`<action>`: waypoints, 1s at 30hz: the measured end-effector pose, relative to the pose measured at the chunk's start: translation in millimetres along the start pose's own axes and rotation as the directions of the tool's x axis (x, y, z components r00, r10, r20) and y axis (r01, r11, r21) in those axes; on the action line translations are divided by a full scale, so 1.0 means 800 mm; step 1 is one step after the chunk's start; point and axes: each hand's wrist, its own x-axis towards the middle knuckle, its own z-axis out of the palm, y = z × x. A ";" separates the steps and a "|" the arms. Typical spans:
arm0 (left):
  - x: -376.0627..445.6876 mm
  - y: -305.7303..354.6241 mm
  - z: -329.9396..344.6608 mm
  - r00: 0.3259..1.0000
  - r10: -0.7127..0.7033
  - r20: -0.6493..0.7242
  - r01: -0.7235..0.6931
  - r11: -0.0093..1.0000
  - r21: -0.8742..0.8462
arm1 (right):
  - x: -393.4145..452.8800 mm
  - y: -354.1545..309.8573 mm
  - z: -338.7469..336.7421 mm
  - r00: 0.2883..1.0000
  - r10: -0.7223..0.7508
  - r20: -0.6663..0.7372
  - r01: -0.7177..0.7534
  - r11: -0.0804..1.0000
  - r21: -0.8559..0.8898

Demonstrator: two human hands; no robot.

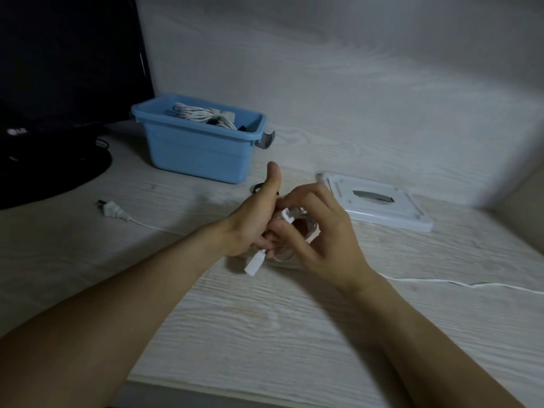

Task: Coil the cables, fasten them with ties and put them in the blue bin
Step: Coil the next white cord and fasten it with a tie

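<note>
At frame centre my left hand (pixel 253 222) and right hand (pixel 318 231) each hold one thin white cable (pixel 297 231), loosely coiled; one blue bin (pixel 200 154) upper left.

We have single head-worn view only, wide-angle, no second view to overlap. We look forward and down over desk (pixel 265 319). Both forearms enter from bottom edge, close to lens. Blue bin (pixel 200 148) sits farther off, upper left; wall behind.
</note>
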 end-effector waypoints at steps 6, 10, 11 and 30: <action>-0.010 0.008 -0.002 0.964 -0.005 0.265 0.075 0.964 -0.255 | -0.002 0.006 0.010 0.973 0.220 -0.065 -0.213 0.972 0.096; -0.011 0.002 -0.003 0.963 -0.047 0.266 0.094 0.981 -0.169 | -0.002 0.015 0.012 0.928 0.374 0.002 -0.360 0.893 0.270; -0.011 0.001 -0.001 0.969 -0.043 0.243 0.071 0.991 -0.109 | -0.003 0.017 0.014 0.916 0.402 0.018 -0.389 0.873 0.295; -0.001 -0.004 -0.007 0.958 0.258 -0.125 -0.159 0.841 0.517 | 0.004 0.024 -0.002 0.807 0.575 -0.135 -0.493 0.782 0.382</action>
